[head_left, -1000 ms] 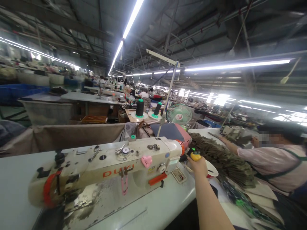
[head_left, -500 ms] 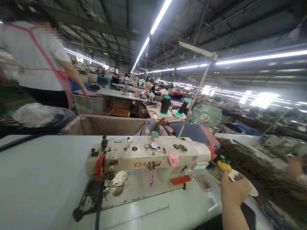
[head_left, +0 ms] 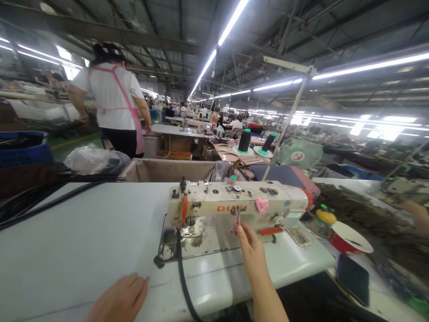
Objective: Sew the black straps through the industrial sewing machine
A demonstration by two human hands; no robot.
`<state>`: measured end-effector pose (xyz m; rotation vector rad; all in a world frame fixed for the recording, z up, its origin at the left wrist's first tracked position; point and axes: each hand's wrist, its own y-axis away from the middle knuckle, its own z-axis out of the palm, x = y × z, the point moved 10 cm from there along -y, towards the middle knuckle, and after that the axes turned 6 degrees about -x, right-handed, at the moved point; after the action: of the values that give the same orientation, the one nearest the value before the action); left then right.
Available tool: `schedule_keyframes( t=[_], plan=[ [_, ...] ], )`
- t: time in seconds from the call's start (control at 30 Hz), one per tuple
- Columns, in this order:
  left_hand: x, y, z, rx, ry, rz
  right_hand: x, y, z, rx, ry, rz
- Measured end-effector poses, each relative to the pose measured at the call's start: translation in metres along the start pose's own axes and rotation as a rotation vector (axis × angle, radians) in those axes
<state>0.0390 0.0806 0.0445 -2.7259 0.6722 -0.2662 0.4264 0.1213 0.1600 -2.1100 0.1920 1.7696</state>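
Note:
My right hand is closed on the pink-handled snips at the front of a cream sewing machine. My left hand rests low over the white tabletop, left of a black strip. Its fingers lie together, pointing right, and whether anything is beneath them is hidden. The black strip runs from the needle area down over the table's front edge. A pink heart-shaped piece is stuck on the machine.
A white-rimmed red bowl, a yellow-lidded jar and a dark phone are at right. Behind stand thread cones, a fan and a fabric bin. A person stands back left; another person's hand shows at right.
My right hand has moved left from beside the yellow-lidded jar to the snips. My left hand has come into view. The view has shifted left, and the person in the pink apron is farther off.

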Motion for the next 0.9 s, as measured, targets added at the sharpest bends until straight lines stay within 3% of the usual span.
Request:
schedule_keyframes(
  t=[0.1,0.2,0.3,0.47,0.57,0.63,0.77,0.9],
  plan=[
    [0.011,-0.003,-0.01,-0.016,-0.031,0.045,-0.003,-0.004,0.015,0.021,-0.045,0.014],
    [0.013,-0.012,-0.022,-0.066,0.024,-0.048,0.003,0.005,0.017,0.038,-0.095,0.042],
    [0.015,-0.024,-0.036,-0.103,0.211,-0.108,0.017,0.028,0.026,-0.021,-0.142,0.112],
    [0.031,-0.052,-0.05,-0.105,0.398,0.042,0.059,0.075,0.053,-0.13,-0.155,0.269],
    [0.035,-0.074,-0.038,-0.131,0.334,0.102,0.075,0.098,0.076,-0.234,-0.136,0.285],
    [0.037,-0.088,-0.023,-0.164,0.279,0.106,0.072,0.107,0.084,-0.252,-0.036,0.216],
    [0.038,-0.102,0.004,-0.215,0.217,0.022,0.059,0.121,0.099,-0.33,0.405,0.085],
    [0.046,-0.096,0.008,-0.189,0.229,0.026,0.066,0.13,0.12,-0.493,0.75,0.054]
  ],
)
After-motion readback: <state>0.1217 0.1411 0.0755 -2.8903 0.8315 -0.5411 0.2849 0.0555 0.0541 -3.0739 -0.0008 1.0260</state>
